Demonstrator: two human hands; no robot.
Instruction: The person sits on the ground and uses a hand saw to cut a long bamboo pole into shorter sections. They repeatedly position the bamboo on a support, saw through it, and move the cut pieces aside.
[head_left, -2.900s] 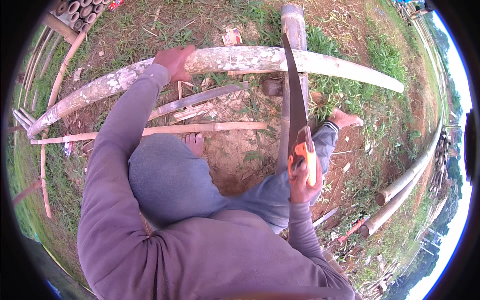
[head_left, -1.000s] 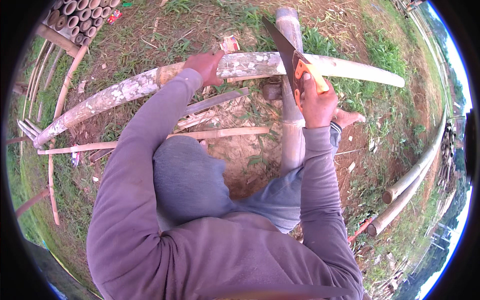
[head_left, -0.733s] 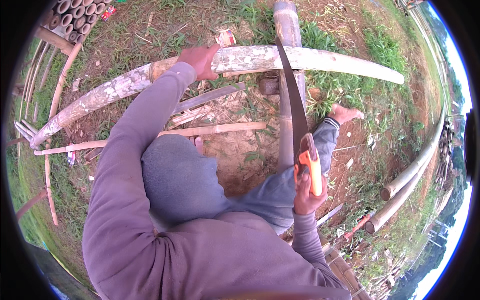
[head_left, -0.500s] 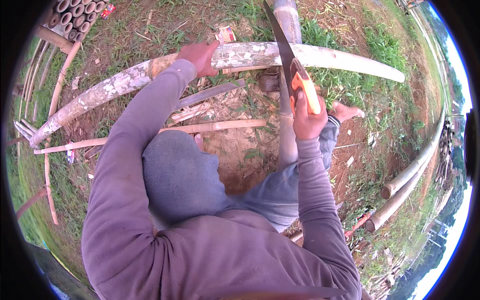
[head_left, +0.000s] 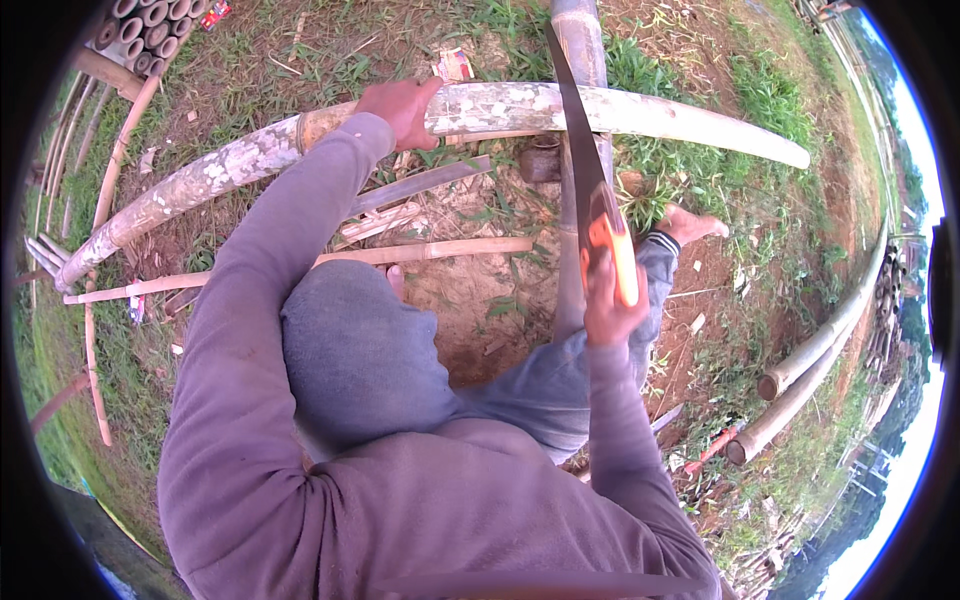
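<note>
A long pale bamboo pole [head_left: 490,108] with blotchy bark lies crosswise in front of me, resting over another bamboo pole [head_left: 577,50] that runs away from me. My left hand [head_left: 400,112] is wrapped over the blotchy pole, left of the crossing. In my right hand [head_left: 612,308] is the orange handle of a handsaw [head_left: 578,130]. The dark blade lies across the blotchy pole near the crossing and points away from me. Whether its teeth sit in a cut cannot be made out.
Split bamboo strips [head_left: 425,188] lie on the ground beyond my knee. A short brown bamboo piece [head_left: 540,163] sits beside the crossing. Two more poles [head_left: 785,375] lie at right. Stacked cut bamboo tubes [head_left: 145,35] stand far left. My bare foot [head_left: 695,224] rests right of the support pole.
My right hand has drawn the saw back toward me, and the blade has slid along over the pole. My left hand keeps its place on the pole.
</note>
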